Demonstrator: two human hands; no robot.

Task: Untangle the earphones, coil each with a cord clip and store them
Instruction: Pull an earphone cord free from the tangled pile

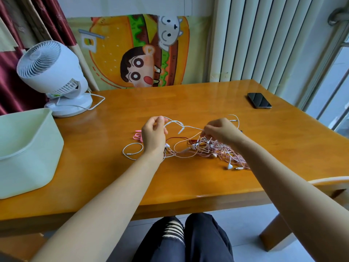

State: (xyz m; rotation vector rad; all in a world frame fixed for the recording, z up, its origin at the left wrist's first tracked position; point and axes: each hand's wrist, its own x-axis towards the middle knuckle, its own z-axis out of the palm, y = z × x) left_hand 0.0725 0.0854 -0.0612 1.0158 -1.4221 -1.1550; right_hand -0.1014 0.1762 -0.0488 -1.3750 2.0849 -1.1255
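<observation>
Nearest to me, my knees in dark ripped trousers (181,237) sit under the near edge of the wooden table (188,188), and both forearms reach out over it. My left hand (154,134) is raised off the tabletop, thumb and fingers pinching a white cord (181,123) that arcs across to my right hand (219,130). That hand's fingers are curled and nipping strands at the top of the tangle of earphones (213,150), though I cannot make out exactly which strand they hold. The tangle of pink, white and red wires lies mid-table, mostly under and beside my right wrist. Pink cord clips (137,137) lie just left of my left hand, with a loose white loop of cable (132,149) nearer me. A pale green bin (28,148) stands at the table's left edge, a white fan (51,72) behind it, and a phone (259,100) lies far right.
</observation>
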